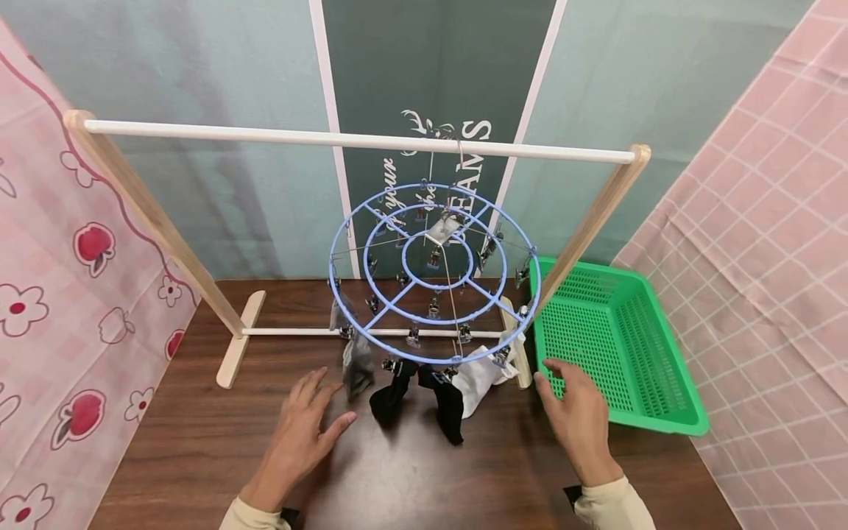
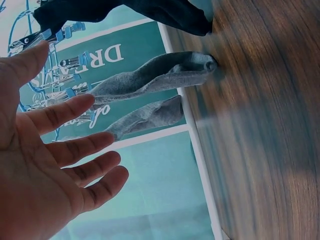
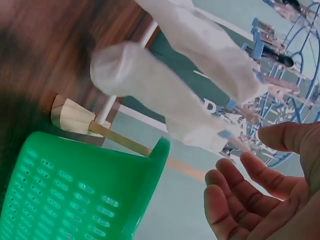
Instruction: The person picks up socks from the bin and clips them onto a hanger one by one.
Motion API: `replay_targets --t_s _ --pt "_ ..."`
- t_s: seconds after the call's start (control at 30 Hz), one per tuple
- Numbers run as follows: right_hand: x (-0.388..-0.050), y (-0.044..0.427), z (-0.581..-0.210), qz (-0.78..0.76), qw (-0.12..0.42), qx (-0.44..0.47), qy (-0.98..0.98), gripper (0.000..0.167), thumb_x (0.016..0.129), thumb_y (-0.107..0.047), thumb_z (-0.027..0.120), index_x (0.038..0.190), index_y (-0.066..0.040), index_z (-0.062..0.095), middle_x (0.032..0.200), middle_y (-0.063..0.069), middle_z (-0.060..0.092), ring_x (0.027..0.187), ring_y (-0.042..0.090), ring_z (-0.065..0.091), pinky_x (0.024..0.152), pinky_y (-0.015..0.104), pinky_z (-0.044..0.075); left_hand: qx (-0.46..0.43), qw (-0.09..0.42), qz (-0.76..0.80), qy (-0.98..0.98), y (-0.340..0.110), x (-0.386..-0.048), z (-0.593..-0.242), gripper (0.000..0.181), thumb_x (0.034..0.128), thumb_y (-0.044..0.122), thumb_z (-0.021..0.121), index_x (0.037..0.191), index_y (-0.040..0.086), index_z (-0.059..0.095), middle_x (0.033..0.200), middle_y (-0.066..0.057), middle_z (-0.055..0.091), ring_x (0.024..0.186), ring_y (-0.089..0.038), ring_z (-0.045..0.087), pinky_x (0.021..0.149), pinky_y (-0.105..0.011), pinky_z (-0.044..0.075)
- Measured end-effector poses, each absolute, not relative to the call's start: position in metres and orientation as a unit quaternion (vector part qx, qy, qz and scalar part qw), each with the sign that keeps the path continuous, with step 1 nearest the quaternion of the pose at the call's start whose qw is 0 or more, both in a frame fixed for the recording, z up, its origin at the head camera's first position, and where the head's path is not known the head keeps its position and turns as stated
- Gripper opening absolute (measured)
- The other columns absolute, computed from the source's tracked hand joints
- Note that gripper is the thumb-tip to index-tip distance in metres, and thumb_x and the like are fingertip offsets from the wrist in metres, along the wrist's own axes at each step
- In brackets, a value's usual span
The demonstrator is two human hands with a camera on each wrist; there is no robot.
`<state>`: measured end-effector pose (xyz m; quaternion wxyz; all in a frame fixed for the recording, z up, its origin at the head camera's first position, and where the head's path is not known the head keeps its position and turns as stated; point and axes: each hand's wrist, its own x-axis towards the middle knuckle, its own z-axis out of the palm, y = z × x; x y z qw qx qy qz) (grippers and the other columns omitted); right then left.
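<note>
A round blue clip hanger (image 1: 433,361) hangs from a white rod, with small metal clips around its rings. Clipped along its near side are two black socks (image 1: 452,405), two grey socks (image 2: 160,75) and two white socks (image 3: 142,80). My left hand (image 1: 301,430) is held beside the grey socks, fingers spread and thumb apart, with nothing in it. To the right of the white socks is my right hand (image 1: 576,416), its fingers loosely bent and apart from the thumb, holding nothing. In the right wrist view its fingertips appear near a clip above a white sock.
A wooden rack (image 1: 159,213) carries the white rod (image 1: 265,135) across the brown table (image 1: 397,478). At the right, a green plastic basket (image 1: 662,423) stands beside the rack's foot, close to my right hand. Patterned cloths hang on the left, back and right.
</note>
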<state>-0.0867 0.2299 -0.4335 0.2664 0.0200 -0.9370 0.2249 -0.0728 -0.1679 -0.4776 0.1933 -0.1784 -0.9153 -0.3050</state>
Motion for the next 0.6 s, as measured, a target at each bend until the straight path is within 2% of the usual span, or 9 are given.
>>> replay_targets --t_s 0.17,0.4,0.5,0.6 --pt "-0.084 0.226 -0.434 0.209 0.261 0.046 -0.941 0.028 0.08 -0.012 0.077 0.105 -0.002 0.067 0.104 0.018 0.067 0.097 0.038 0.06 0.073 0.054 0.047 -0.172 0.186 -0.303 -0.919 -0.168 -0.075 -0.476 0.053 0.0778 0.03 0.079 0.118 0.0 0.063 0.134 -0.029 0.049 0.122 -0.049 0.043 0.09 -0.066 0.036" --pt "-0.082 0.227 -0.437 0.169 0.263 0.117 -0.943 0.042 0.075 -0.018 0.081 0.107 0.004 0.065 0.111 0.024 0.062 0.102 0.044 0.055 0.084 0.057 0.043 -0.177 0.191 -0.285 -0.923 -0.172 -0.076 -0.478 0.061 0.0851 0.043 0.07 0.124 -0.002 0.059 0.134 -0.029 0.049 0.122 -0.048 0.043 0.088 -0.066 0.037" --pt "-0.082 0.229 -0.44 0.148 0.262 0.147 -0.942 0.047 0.083 -0.03 0.075 0.111 0.006 0.064 0.115 0.028 0.06 0.105 0.047 0.053 0.086 0.06 0.042 -0.181 0.196 -0.267 -0.926 -0.176 -0.075 -0.48 0.067 0.0894 0.052 0.061 0.127 -0.003 0.056 0.134 -0.03 0.049 0.121 -0.049 0.043 0.086 -0.066 0.037" --pt "-0.079 0.231 -0.445 0.135 0.255 0.165 -0.943 0.055 0.092 -0.044 0.062 0.115 0.006 0.062 0.12 0.029 0.056 0.108 0.047 0.051 0.086 0.061 0.041 -0.179 0.197 -0.253 -0.93 -0.18 -0.072 -0.482 0.071 0.0916 0.056 0.055 0.132 -0.003 0.052 0.137 -0.031 0.045 0.127 -0.049 0.038 0.087 -0.068 0.036"
